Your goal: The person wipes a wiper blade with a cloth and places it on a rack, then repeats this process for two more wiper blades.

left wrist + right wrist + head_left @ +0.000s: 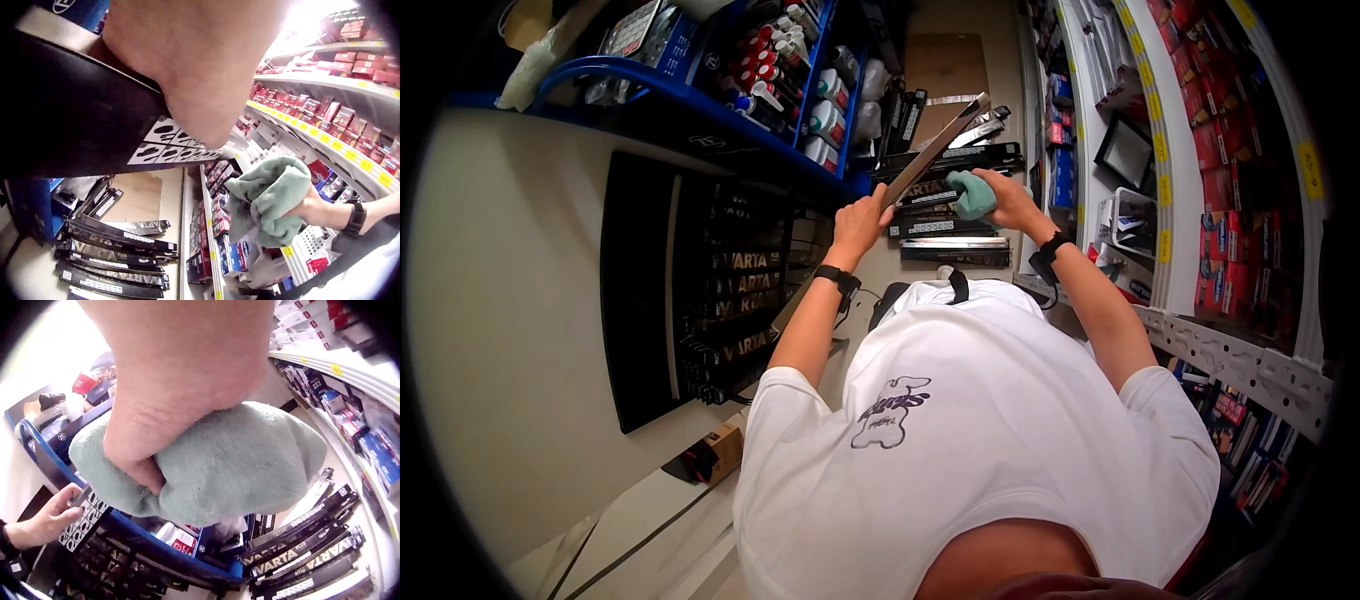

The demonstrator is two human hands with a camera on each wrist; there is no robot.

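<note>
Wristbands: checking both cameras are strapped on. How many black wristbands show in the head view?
2: one black wristband on the left wrist near the long strip, the other wristband on the right wrist below the green cloth.

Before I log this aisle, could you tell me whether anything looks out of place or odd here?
Yes: black Varta display strips lie stacked on the floor rather than on a rack. The left hand grips another strip, and the right hand holds a green cloth.
</note>
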